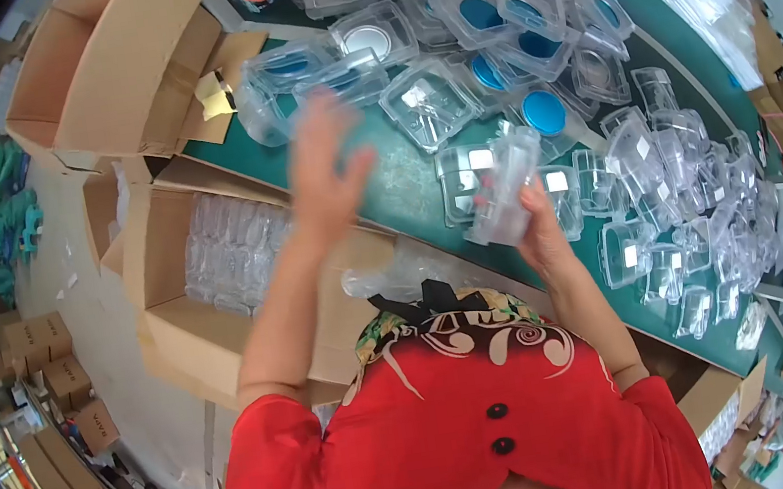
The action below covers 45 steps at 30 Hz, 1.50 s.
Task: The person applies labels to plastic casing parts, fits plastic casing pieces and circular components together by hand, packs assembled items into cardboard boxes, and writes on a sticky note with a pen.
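Gripping a tub (509, 186) with right hand (541, 223), fingers curled, at three o'clock; holding left hand (322, 179) at eleven, fingers apart, seemingly empty though blurred.

The person wears a bright red top (411, 452) with short sleeves (261, 453) that end near the elbows. Two round, dark buttons (503, 446) sit in line down the chest, below a neckline (510, 473) with a small notch. Lower on the front, the red darkens to black behind large cream scrolls (499, 353), curls and teardrop shapes. Past these shows a patterned cloth (512, 304) in green, yellow and black, with black strips (437, 294) at its middle. The forearms (282, 305) are bare.
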Motion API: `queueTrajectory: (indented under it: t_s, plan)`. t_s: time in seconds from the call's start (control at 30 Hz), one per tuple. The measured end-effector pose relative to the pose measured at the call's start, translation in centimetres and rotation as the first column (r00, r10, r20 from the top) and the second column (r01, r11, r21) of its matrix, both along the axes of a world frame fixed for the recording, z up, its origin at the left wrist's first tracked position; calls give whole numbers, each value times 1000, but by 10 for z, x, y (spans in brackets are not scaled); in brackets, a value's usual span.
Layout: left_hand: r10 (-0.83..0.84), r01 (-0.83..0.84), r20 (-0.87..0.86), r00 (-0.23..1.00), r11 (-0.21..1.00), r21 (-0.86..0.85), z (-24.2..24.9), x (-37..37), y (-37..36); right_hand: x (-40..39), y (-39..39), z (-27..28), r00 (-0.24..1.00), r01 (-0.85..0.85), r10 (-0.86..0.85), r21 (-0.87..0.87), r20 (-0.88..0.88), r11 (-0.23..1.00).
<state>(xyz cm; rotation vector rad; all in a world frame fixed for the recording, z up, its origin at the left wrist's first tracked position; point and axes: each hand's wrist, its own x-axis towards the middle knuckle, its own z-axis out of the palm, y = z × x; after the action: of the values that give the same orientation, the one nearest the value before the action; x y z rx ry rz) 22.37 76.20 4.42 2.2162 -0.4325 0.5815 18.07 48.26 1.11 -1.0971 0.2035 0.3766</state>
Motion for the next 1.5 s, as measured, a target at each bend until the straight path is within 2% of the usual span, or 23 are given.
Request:
queueTrajectory:
  t_s: [0.07, 0.1, 0.13, 0.23, 0.33, 0.37, 0.47, 0.6, 0.8, 0.83, 0.93, 0.97, 1.0, 1.03, 1.07, 1.1, 1.13, 1.17, 1.2, 1.3, 1.4, 1.43, 1.5]
  plan:
    - [347, -363, 109, 932, 889, 278, 18, 47, 29, -5, -13, 6, 999, -13, 16, -77, 39, 997]
    - [440, -404, 37, 897, 784, 472, 19, 70, 39, -5, -15, 6, 996, -59, 65, -98, 60, 993]
    - [538, -404, -11, 843, 646, 648, 19, 90, 46, -7, -15, 2, 995, -76, 81, -78, 61, 994]
    - [628, -97, -207, 750, 414, 905, 14, 126, 53, -11, -11, -9, 991, -115, 117, -28, 71, 993]
    - [665, 47, -391, 636, 472, 881, 4, 147, 55, -16, -5, -9, 990, -126, 125, 2, 66, 992]
    - [665, 41, -368, 650, 452, 891, 3, 155, 59, -18, -5, -5, 991, -119, 118, 16, 58, 993]
    - [607, 34, -434, 666, 556, 830, -13, 172, 76, -21, -11, -9, 996, -74, 73, 13, 52, 997]
    - [514, -85, -269, 815, 565, 821, -50, 185, 112, -23, -16, 4, 998, -43, 36, 121, 56, 992]
    - [512, -196, -141, 848, 549, 813, -61, 173, 109, -16, -23, 5, 994, -62, 41, 199, 103, 978]
    - [547, -223, -119, 828, 517, 827, -48, 161, 92, -15, -26, 4, 996, -60, 44, 242, 72, 968]
    - [114, -147, 94, 989, 681, 718, -14, 126, 54, -11, -30, 2, 995, -76, 59, 227, 83, 971]
    - [-73, 64, -6, 997, 830, 554, -9, 109, 39, -10, -31, -1, 993, -107, 87, 287, 82, 952]
    - [-270, 274, -60, 961, 897, 345, -7, 89, 22, -7, -31, -6, 989, -140, 118, 347, 84, 928]
    - [-305, 323, -320, 897, 946, 3, -9, 66, -2, -5, -32, -8, 985, -174, 150, 405, 90, 898]
    - [-400, 248, -524, 752, 908, -337, -12, 43, -26, -1, -30, -7, 979, -201, 187, 511, 78, 836]
    - [-545, 75, -625, 559, 784, -617, -15, 26, -45, 1, -27, -6, 972, -217, 223, 611, 69, 761]
    - [-706, -174, -615, 351, 597, -783, -19, 14, -61, 2, -25, -6, 964, -225, 257, 703, 61, 674]
    - [-834, -206, -509, 214, 470, -858, -24, 7, -71, 6, -24, -9, 951, -261, 295, 739, 88, 621]
    - [-927, -254, -366, 82, 336, -907, -27, 3, -80, 4, -26, -13, 955, -238, 290, 738, 60, 631]
    - [-823, -142, -488, 291, 467, -873, -27, -15, -109, -1, -29, -17, 960, -203, 280, 754, 26, 625]
    - [-714, 88, -605, 351, 669, -738, -28, -12, -117, -2, -45, -14, 932, -363, 343, 329, 119, 872]
    - [-724, -45, -635, 268, 649, -759, -21, -8, -116, -3, -47, -14, 933, -357, 338, 431, 123, 829]
    - [-684, -166, -620, 386, 609, -775, -17, 17, -115, -2, -53, -10, 936, -338, 326, 611, 135, 716]
